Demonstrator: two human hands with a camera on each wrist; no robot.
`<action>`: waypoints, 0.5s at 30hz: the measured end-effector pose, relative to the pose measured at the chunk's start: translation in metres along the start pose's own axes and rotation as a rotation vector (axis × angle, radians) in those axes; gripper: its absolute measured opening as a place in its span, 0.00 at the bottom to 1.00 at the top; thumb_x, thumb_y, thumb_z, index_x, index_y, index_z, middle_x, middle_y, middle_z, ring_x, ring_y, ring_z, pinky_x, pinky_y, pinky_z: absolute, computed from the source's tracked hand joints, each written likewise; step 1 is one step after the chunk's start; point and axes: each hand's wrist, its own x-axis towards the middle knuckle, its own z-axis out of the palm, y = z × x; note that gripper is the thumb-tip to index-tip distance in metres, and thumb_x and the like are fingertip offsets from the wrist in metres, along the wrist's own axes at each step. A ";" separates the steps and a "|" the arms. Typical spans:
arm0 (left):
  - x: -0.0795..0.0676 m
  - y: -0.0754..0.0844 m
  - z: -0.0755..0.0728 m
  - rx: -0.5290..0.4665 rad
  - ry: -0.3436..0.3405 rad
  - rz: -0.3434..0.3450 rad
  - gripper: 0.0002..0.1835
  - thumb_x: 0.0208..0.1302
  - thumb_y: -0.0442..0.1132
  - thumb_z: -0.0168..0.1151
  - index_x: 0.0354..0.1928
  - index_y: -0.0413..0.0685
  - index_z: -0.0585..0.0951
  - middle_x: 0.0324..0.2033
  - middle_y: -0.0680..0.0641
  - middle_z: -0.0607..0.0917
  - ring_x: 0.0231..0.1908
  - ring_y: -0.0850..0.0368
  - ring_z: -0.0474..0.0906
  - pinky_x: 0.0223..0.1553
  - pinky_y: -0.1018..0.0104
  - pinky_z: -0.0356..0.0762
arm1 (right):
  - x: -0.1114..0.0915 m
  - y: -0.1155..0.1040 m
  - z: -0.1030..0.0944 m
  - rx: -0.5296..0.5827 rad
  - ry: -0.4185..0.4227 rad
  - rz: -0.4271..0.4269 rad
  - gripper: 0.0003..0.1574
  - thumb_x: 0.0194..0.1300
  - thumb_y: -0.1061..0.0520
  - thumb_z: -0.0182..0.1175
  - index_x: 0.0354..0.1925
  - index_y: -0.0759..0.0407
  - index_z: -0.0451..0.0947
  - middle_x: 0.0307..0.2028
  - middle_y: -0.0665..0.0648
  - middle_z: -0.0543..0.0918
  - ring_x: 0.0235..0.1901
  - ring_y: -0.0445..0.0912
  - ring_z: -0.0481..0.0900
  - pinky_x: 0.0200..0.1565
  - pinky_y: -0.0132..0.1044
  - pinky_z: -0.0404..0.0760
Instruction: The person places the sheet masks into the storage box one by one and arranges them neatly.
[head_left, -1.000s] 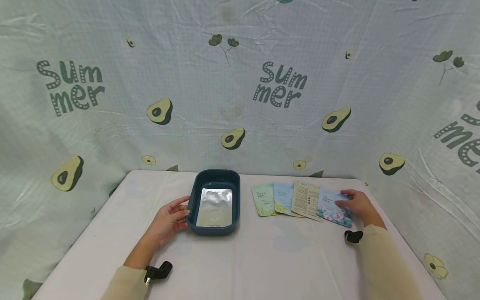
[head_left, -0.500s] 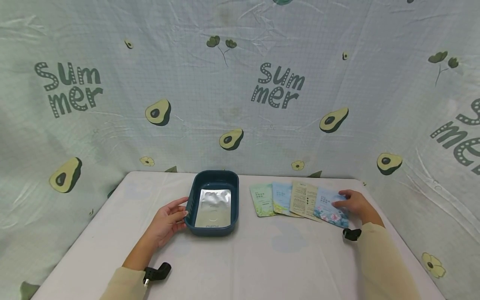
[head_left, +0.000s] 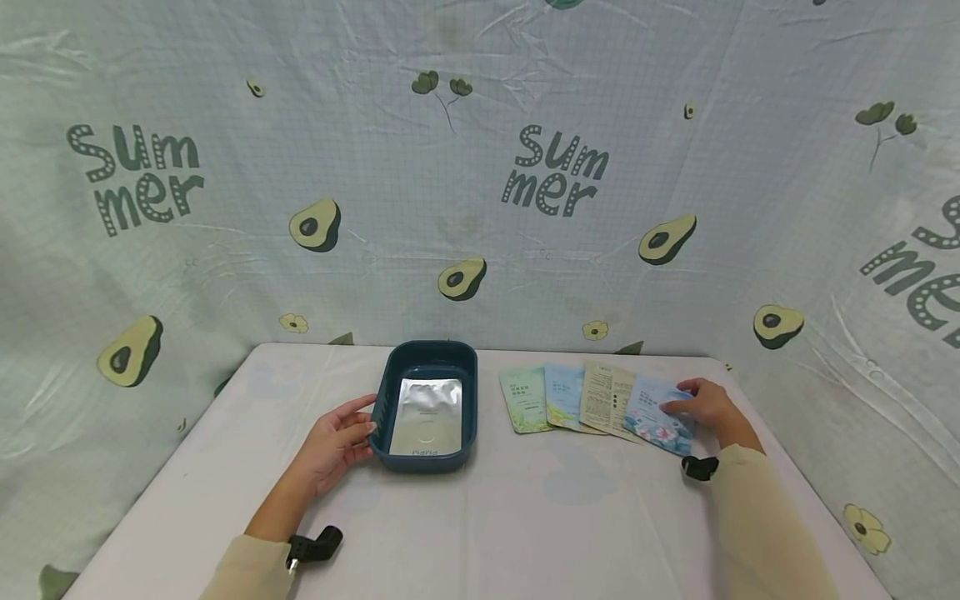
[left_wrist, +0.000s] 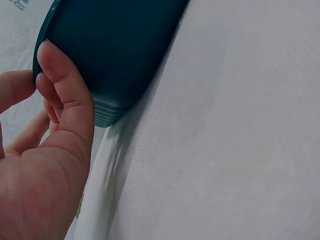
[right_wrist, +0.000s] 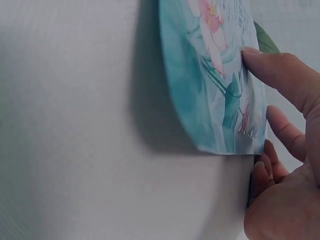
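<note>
A dark blue plastic basket [head_left: 425,463] stands on the table, with a silver sheet mask packet [head_left: 429,421] lying flat inside. My left hand [head_left: 337,446] holds the basket's left side, fingers at its rim and outer wall [left_wrist: 120,55]. To the right, my right hand [head_left: 711,408] pinches a blue floral sheet mask packet [head_left: 654,414] by its right edge. In the right wrist view, the thumb [right_wrist: 280,70] lies on the packet's printed face [right_wrist: 215,100] and other fingers are behind its edge. The packet's near end is raised, casting a shadow.
Left of the held packet, a beige printed packet [head_left: 606,400], a blue and yellow one [head_left: 564,396] and a green one [head_left: 527,400] lie fanned and overlapping. A white cloth [head_left: 525,525] covers the table; a patterned curtain [head_left: 390,167] hangs behind.
My right hand and the blue floral packet have shifted slightly left, over more of the beige packet. My left hand and the basket keep their places.
</note>
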 end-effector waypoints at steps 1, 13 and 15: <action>0.000 0.000 0.000 0.003 0.003 -0.001 0.32 0.75 0.31 0.55 0.78 0.43 0.61 0.40 0.54 0.80 0.32 0.61 0.81 0.38 0.70 0.85 | 0.000 0.000 0.000 0.001 0.005 -0.002 0.52 0.63 0.47 0.70 0.70 0.75 0.58 0.68 0.80 0.62 0.62 0.70 0.64 0.70 0.67 0.62; -0.002 0.000 0.001 0.005 0.007 -0.007 0.32 0.75 0.32 0.56 0.78 0.44 0.61 0.41 0.54 0.81 0.33 0.61 0.81 0.38 0.70 0.84 | -0.003 -0.001 0.002 0.015 0.028 0.008 0.51 0.63 0.49 0.71 0.69 0.78 0.58 0.66 0.80 0.64 0.60 0.69 0.66 0.70 0.65 0.64; -0.002 0.000 0.002 0.004 0.012 -0.005 0.32 0.75 0.32 0.55 0.78 0.44 0.61 0.41 0.54 0.81 0.33 0.61 0.81 0.38 0.70 0.84 | -0.002 -0.001 0.002 0.014 0.024 0.004 0.52 0.63 0.49 0.71 0.69 0.78 0.58 0.66 0.80 0.64 0.61 0.70 0.66 0.70 0.66 0.64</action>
